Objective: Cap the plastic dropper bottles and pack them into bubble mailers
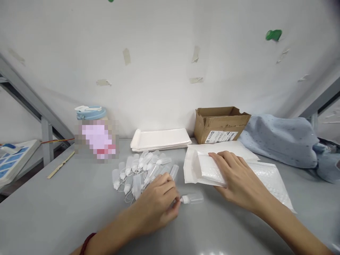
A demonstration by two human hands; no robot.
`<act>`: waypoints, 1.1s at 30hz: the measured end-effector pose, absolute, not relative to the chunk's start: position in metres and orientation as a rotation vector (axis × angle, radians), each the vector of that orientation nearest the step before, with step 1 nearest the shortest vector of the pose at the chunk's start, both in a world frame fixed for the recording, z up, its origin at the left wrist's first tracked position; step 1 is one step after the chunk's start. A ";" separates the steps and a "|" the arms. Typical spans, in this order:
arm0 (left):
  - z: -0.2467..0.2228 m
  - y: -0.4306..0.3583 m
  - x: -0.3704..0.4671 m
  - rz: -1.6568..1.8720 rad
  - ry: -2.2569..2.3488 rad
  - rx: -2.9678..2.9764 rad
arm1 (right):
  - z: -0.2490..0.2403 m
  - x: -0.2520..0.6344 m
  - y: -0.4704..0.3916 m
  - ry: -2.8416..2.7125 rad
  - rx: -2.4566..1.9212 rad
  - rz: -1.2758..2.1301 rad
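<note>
My left hand (pixel 162 200) is closed at the tip of a small clear plastic bottle (pixel 193 198), which lies on its side on the grey table. Behind that hand is a pile of similar bottles (pixel 136 184) with white caps and thin loops. My right hand (pixel 235 177) grips a white bubble mailer (pixel 208 168), fingers on top and thumb beneath. The mailer's flap end faces left. Under and beside it lie more white mailers (pixel 272 177).
Flat white mailers (pixel 160 139) are stacked by the wall. An open cardboard box (pixel 220 125) stands at the back right, beside a light blue cloth (pixel 281 138). A blue-lidded container (pixel 91 112) and a thin wooden strip (pixel 61 164) are at left.
</note>
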State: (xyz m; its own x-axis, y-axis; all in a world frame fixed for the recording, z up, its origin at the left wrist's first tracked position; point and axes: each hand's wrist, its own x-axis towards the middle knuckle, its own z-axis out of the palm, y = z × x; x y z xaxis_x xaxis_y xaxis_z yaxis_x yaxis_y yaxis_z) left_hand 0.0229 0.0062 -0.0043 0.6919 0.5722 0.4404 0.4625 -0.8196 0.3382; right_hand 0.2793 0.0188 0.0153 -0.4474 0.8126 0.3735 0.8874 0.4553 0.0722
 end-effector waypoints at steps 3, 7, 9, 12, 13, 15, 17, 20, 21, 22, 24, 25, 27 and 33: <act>0.012 0.004 0.017 1.056 0.748 2.571 | 0.016 0.280 0.018 -2.420 -1.499 -0.389; 0.023 0.008 0.008 1.260 0.921 2.496 | 0.016 0.273 0.013 -2.464 -1.499 -0.220; 0.022 0.012 0.006 1.177 0.996 2.436 | 0.014 0.265 0.008 -2.502 -1.453 -0.090; 0.015 0.013 0.010 1.010 1.001 2.310 | 0.011 0.251 -0.003 -2.546 -1.359 0.072; 0.012 0.011 0.013 0.982 0.996 2.263 | 0.010 0.246 -0.007 -2.560 -1.331 0.122; 0.007 0.006 0.021 0.945 0.982 2.202 | 0.007 0.237 -0.016 -2.587 -1.299 0.223; 0.003 0.001 0.029 0.888 0.927 2.236 | 0.006 0.232 -0.021 -2.605 -1.293 0.308; 0.003 -0.004 0.033 0.840 0.818 2.344 | 0.006 0.233 -0.019 -2.599 -1.288 0.353; 0.003 -0.003 0.032 0.898 0.827 2.344 | 0.007 0.236 -0.016 -2.587 -1.290 0.335; 0.004 -0.001 0.030 0.993 0.874 2.325 | 0.008 0.240 -0.013 -2.570 -1.299 0.304; 0.002 0.005 0.023 1.185 1.033 2.312 | 0.010 0.249 -0.004 -2.533 -1.352 0.226; 0.000 0.009 0.019 1.228 1.124 2.354 | 0.011 0.254 -0.001 -2.515 -1.392 0.187; -0.005 0.016 0.014 1.120 1.297 2.548 | 0.012 0.263 0.005 -2.494 -1.462 0.116; -0.020 0.018 0.019 0.576 1.453 2.836 | 0.007 0.266 0.007 -2.534 -1.510 0.007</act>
State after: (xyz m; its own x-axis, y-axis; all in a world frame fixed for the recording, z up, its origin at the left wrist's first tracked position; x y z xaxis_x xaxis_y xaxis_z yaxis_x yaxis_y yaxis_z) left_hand 0.0191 0.0183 -0.0201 0.5354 0.7668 0.3541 0.8012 -0.5937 0.0744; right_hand 0.2658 0.0072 0.0066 -0.4627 0.8717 0.1612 0.8708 0.4810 -0.1018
